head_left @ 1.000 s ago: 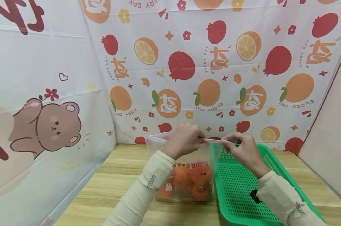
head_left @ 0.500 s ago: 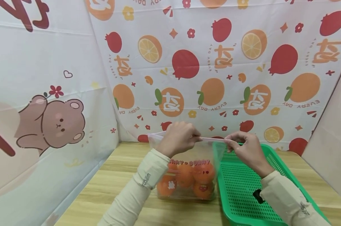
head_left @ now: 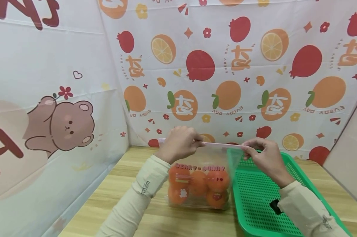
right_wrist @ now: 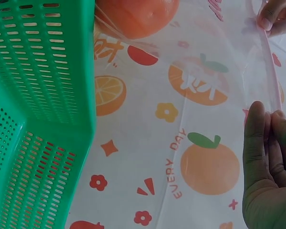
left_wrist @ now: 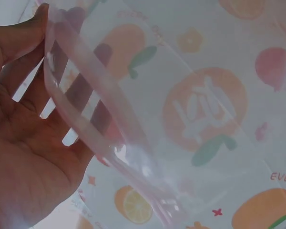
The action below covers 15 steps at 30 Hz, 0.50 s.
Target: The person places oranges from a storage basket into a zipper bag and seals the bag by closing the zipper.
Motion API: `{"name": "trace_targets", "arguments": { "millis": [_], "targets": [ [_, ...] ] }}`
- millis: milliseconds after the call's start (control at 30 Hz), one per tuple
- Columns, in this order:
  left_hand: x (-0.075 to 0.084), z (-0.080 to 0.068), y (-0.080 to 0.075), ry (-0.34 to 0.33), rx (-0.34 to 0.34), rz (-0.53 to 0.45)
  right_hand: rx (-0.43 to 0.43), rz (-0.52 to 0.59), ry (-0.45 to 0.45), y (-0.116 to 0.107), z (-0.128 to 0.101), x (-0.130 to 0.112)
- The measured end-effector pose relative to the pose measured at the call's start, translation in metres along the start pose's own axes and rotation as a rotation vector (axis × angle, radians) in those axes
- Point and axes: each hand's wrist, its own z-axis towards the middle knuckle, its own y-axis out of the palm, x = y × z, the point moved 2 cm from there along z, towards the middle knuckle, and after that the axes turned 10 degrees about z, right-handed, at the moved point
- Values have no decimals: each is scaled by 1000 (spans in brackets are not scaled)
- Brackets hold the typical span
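Observation:
A clear zip bag (head_left: 217, 158) with a pink zip strip and "Berry Bunny" lettering stands upright on the table. Several oranges (head_left: 197, 184) lie inside its lower half. My left hand (head_left: 179, 143) pinches the strip left of its middle and covers part of the bag's upper left. At the strip's right end, my right hand (head_left: 265, 158) grips the corner between thumb and fingers. Between the two hands the strip runs straight and taut. In the left wrist view the strip's two edges (left_wrist: 105, 148) stand apart beside the left hand, with fingers showing through the plastic.
A green perforated basket (head_left: 240, 219) stands right of the bag, under my right forearm. A wooden table (head_left: 107, 197) extends to the left. Printed fabric walls (head_left: 202, 98) enclose the back and sides.
My left hand has slid left along the zip strip, away from the right hand, which keeps the corner. More of the bag's lettering shows. The head view has turned slightly left.

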Motion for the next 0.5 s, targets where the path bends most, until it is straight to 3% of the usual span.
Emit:
{"name": "trace_targets", "arguments": {
  "millis": [500],
  "targets": [
    [-39, -29, -15, -86, -37, -42, -6, -21, -4, -5, 0, -4]
  ]
}}
